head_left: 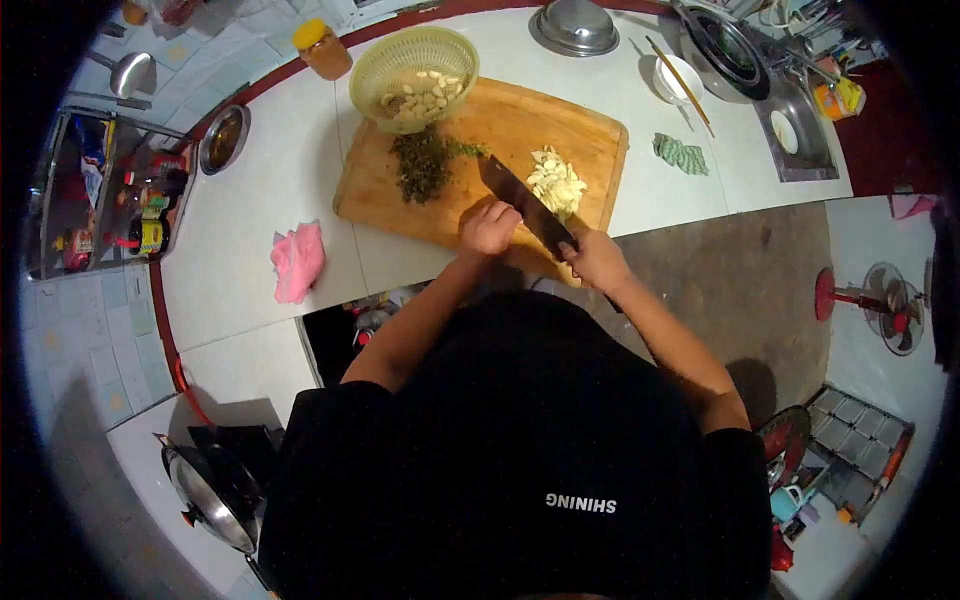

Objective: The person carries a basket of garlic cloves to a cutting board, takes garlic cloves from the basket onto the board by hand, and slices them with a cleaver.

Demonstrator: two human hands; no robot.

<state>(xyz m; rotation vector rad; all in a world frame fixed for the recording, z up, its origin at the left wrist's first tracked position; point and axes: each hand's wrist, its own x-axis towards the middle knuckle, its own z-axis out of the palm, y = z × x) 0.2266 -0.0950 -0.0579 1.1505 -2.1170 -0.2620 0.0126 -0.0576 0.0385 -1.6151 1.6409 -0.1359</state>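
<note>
My right hand (pixel 598 262) is wrapped round the handle of a dark, wide-bladed cleaver (pixel 525 205), which lies slantwise over the wooden cutting board (pixel 520 120). Beside the blade on its left, my left hand (pixel 491 228) has its fingers curled together on the board; what they hold, if anything, is hidden. A pile of pale sliced pieces (pixel 556 184) is to the right of the blade. Dark green chopped herbs (pixel 422 165) are heaped at the board's left. A yellow-green basket (pixel 415 50) with pale cloves in it overlaps the board's upper left corner.
A pink cloth (pixel 298 262) and a metal bowl (pixel 224 138) are on the left counter. An orange-lidded jar (pixel 322 50) stands behind. Farther right are a metal lid (pixel 574 27), a white bowl (pixel 677 82) with chopsticks, a green cloth (pixel 681 154) and the sink (pixel 808 150).
</note>
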